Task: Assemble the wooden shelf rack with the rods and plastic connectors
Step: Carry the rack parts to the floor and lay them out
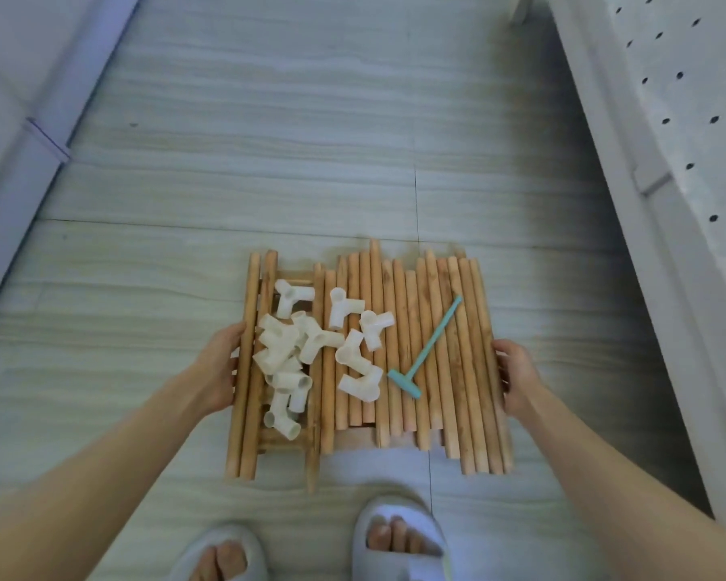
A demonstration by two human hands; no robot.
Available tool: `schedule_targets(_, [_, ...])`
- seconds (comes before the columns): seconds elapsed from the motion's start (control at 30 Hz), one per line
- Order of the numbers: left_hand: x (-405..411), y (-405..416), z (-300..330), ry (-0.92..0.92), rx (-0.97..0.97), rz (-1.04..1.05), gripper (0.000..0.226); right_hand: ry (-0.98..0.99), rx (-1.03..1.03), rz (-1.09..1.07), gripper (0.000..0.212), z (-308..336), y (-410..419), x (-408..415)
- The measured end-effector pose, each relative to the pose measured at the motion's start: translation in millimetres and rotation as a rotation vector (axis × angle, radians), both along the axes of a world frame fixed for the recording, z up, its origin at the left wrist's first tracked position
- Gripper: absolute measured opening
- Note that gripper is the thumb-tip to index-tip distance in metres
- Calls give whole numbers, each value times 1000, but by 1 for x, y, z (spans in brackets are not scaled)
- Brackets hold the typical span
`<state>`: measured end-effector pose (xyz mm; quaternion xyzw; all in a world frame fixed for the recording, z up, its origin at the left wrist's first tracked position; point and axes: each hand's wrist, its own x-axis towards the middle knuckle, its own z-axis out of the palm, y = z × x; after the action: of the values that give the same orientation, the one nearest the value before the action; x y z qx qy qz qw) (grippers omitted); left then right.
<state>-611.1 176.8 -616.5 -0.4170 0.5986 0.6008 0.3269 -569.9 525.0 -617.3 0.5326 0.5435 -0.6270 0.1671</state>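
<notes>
Light brown rods (416, 354) with darker streaks are seen. White connectors (294, 350) are piled at 9 o'clock on them. A teal mallet (426, 350) is laid at 3 o'clock. The floor (269, 140) is pale grey with wavy stripes. White slippers (399, 538) are worn. A white board (688, 98) with black dots is seen at 2 o'clock.

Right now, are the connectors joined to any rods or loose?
Loose: the connectors lie heaped on the rods, sockets empty.

Wooden rods (436, 354) lie side by side, lower centre of frame. White plastic connectors (298, 354) lie heaped on their left part.
</notes>
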Motion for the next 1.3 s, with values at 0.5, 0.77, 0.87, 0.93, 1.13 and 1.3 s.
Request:
schedule_targets(0.5, [-6,17,1,132,-151,-277,42,-77,481,133,24,-8,-3,-15])
schedule_targets(0.77, [15,30,12,780,-747,-956,81,467,1000,974,62,18,-74,-10])
schedule_targets(0.87, [9,38,8,809,-782,-1313,91,488,953,1478,97,14,-104,-15])
schedule_targets(0.93, [2,43,4,736,-727,-1389,91,434,935,1681,110,6,-113,-20])
schedule_targets(1.13, [-15,44,-6,809,-813,-1356,70,438,1046,1677,83,-3,-133,-40])
schedule_targets(1.3, [-10,42,-8,890,-838,-1307,63,411,963,1610,67,-3,-128,-38])
